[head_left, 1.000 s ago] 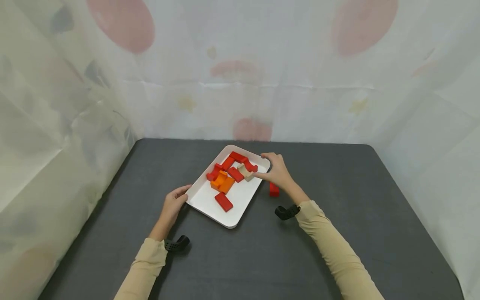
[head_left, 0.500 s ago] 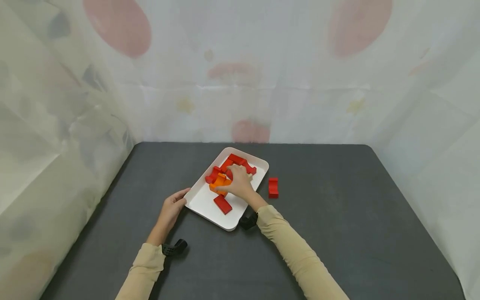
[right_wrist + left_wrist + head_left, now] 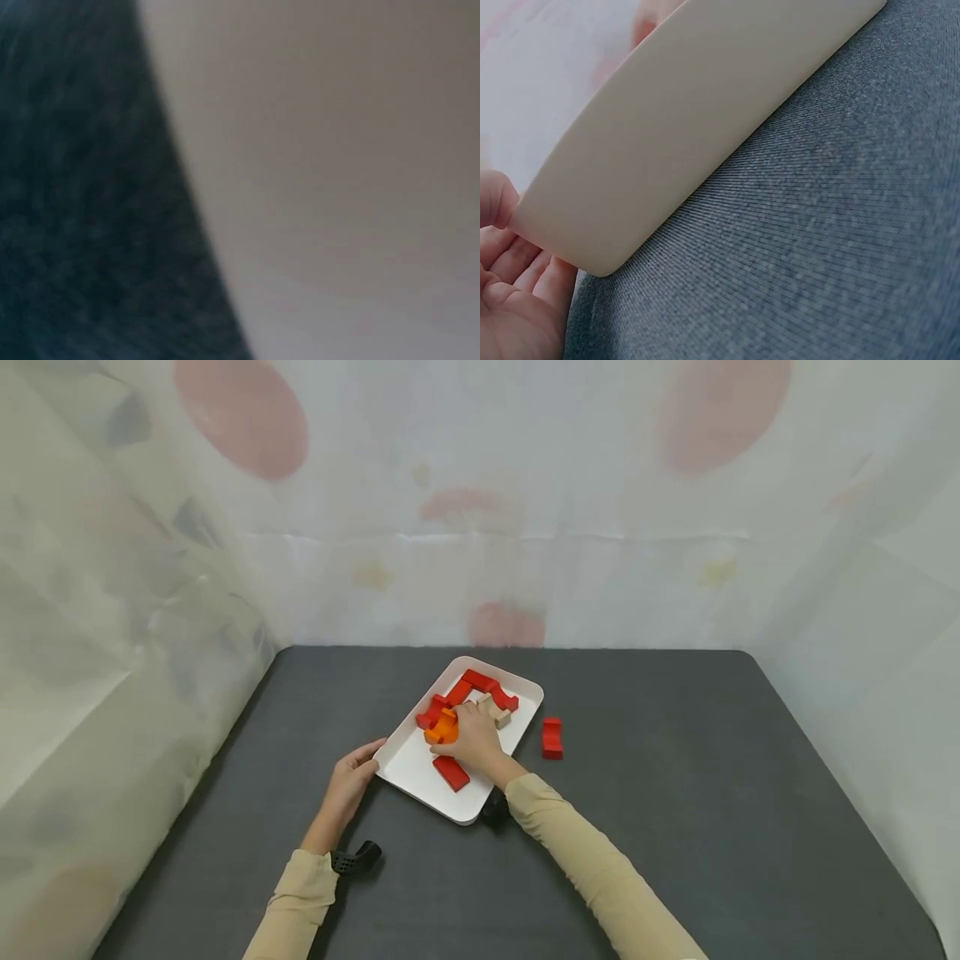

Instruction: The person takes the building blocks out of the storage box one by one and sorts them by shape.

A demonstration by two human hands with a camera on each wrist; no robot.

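Note:
A white tray point(image 3: 411, 762) lies askew on the dark grey table point(image 3: 675, 793). It holds several red blocks, an orange block point(image 3: 441, 727) and a beige block point(image 3: 497, 710). My right hand point(image 3: 467, 732) is inside the tray, its fingers curled down over the orange block; the fingertips are hidden. My left hand point(image 3: 349, 777) holds the tray's near left corner. In the left wrist view the thumb and fingers point(image 3: 514, 274) sit against the tray wall point(image 3: 690, 127). The right wrist view shows only a blurred tray wall point(image 3: 337, 187) and table.
One red block point(image 3: 552, 738) lies on the table just right of the tray. Pale patterned curtain walls point(image 3: 480, 527) close off the back and both sides. Bare dark table stretches to the right and towards me.
My right hand left the tray's far right corner and moved left onto the orange block in the middle. The red block beside the tray is now uncovered. My left hand stayed put.

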